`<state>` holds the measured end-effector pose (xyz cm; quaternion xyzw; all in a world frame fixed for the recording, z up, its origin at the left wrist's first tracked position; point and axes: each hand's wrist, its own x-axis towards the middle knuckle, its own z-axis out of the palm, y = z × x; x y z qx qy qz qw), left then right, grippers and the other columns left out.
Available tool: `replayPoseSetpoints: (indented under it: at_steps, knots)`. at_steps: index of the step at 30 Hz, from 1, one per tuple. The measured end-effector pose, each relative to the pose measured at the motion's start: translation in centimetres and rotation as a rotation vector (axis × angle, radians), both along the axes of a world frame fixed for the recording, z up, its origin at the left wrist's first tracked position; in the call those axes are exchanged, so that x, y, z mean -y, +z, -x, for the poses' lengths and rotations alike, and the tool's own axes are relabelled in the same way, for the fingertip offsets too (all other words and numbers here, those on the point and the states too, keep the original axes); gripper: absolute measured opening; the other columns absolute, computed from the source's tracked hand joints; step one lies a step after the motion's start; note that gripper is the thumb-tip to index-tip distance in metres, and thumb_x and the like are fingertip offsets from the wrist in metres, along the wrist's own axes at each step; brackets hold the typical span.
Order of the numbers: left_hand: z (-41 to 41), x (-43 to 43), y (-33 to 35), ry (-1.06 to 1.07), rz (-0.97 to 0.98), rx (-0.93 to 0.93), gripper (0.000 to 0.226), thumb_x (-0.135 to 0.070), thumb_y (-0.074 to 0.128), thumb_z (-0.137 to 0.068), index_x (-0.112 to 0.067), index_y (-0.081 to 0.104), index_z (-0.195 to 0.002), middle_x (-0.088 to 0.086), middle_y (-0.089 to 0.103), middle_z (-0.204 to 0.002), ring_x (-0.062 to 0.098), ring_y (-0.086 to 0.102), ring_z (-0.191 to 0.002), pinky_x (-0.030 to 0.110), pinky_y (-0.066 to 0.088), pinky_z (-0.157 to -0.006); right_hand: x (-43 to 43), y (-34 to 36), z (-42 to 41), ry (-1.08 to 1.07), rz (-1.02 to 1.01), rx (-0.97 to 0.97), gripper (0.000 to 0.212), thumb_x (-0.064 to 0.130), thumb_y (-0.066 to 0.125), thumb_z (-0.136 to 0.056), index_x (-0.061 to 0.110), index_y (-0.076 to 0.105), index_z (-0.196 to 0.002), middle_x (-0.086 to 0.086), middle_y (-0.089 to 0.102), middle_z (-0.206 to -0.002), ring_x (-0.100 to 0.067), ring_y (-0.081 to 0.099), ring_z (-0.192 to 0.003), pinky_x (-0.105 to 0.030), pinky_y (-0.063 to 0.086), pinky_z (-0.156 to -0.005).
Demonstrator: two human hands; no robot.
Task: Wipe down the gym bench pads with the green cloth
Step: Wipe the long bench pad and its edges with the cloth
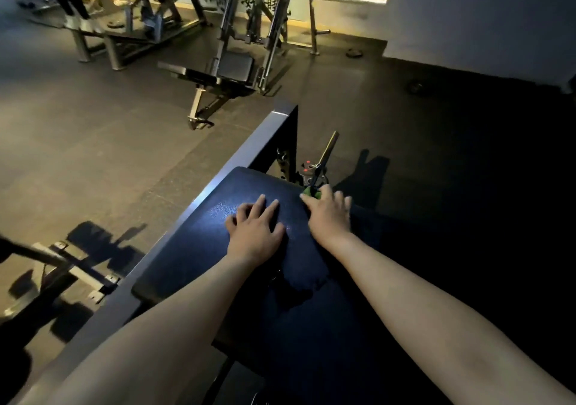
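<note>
Main risk: the green cloth [312, 193] is almost off the pad. Only a small green bit shows, at the far right corner of the bench pad [249, 248], poking out from under the right hand [327, 214]. One more stroke outward and my guess is it slides over the edge and drops toward the adjuster hardware and metal lever [327, 152] just beyond, or snags there.

Second risk: coverage. The cloth is bunched small under the hand, so it probably wipes a narrow strip only. The lit, glossy patch near the left hand [254, 233] and the dark near half of the pad could get missed. Poor light on the right side makes it hard to judge what is clean.

Third: the left hand bears on the pad itself; bare skin there re-marks the surface.

Hand state:
- Right hand: palm down over the cloth, fingers [338, 197] spread and bent over the pad's right edge. Pressing or gripping the cloth, cannot tell which; most of the cloth is hidden.
- Left hand: flat on the pad, fingers straight and spread, holding nothing, just beside the right hand.

Cloth relative to fingers: under the right palm, its visible tip sticking out on the far side between thumb and forefinger, apart from the left hand.

Steel frame rail [237, 158] runs along the pad's left side.
</note>
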<state>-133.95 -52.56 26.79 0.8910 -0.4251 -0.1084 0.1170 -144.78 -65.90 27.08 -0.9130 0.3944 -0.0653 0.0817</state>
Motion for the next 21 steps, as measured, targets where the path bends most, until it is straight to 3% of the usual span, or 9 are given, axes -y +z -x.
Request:
replayPoseSetpoints:
  at_steps: [5,9,11,14,21]
  knots:
    - [-0.1,-0.2,-0.7,-0.032,0.042,0.022,0.058,-0.054,0.027,-0.091,-0.043,0.026,-0.148,-0.004,0.017,-0.165,0.026,0.012,-0.143,0.050,0.003,-0.111,2.2,0.8,0.3,-0.370,-0.117,-0.061,0.048,0.012,0.047,-0.093,0.031,0.054,-0.136,-0.016,0.038,-0.139,-0.039,0.043,-0.121,-0.047,0.025,-0.109]
    - [-0.2,0.1,-0.9,-0.035,0.039,0.042,0.062,-0.052,0.031,-0.093,-0.039,0.024,-0.153,-0.003,0.014,-0.166,0.028,0.012,-0.144,0.052,0.004,-0.113,-0.2,1.1,-5.5,-0.164,-0.261,0.103,0.048,0.015,0.045,-0.095,0.033,0.054,-0.139,-0.015,0.043,-0.134,-0.040,0.045,-0.122,-0.041,0.029,-0.106]
    - [-0.3,0.0,-0.9,-0.056,0.044,0.054,0.059,-0.051,0.031,-0.094,-0.037,0.026,-0.151,-0.002,0.015,-0.166,0.030,0.013,-0.144,0.053,0.006,-0.114,-1.6,1.4,-8.0,-0.040,-0.275,0.097,0.047,0.020,0.045,-0.098,0.035,0.052,-0.141,-0.013,0.044,-0.135,-0.037,0.044,-0.124,-0.040,0.028,-0.105]
    - [-0.5,-0.1,-1.0,-0.072,0.047,0.039,0.059,-0.052,0.031,-0.095,-0.039,0.025,-0.152,-0.001,0.012,-0.167,0.031,0.011,-0.145,0.055,0.005,-0.114,-1.8,1.5,-7.7,-0.017,-0.202,0.005,0.048,0.023,0.044,-0.097,0.040,0.050,-0.141,-0.007,0.041,-0.139,-0.032,0.039,-0.126,-0.045,0.025,-0.103]
    - [-0.7,-0.5,-0.8,-0.109,0.044,-0.002,0.059,-0.049,0.029,-0.095,-0.041,0.022,-0.153,0.002,0.009,-0.167,0.030,0.007,-0.146,0.056,0.004,-0.115,0.5,2.2,0.3,-0.478,-0.126,-0.115,0.046,0.017,0.051,-0.094,0.036,0.055,-0.136,-0.009,0.039,-0.142,-0.034,0.040,-0.127,-0.051,0.020,-0.110]
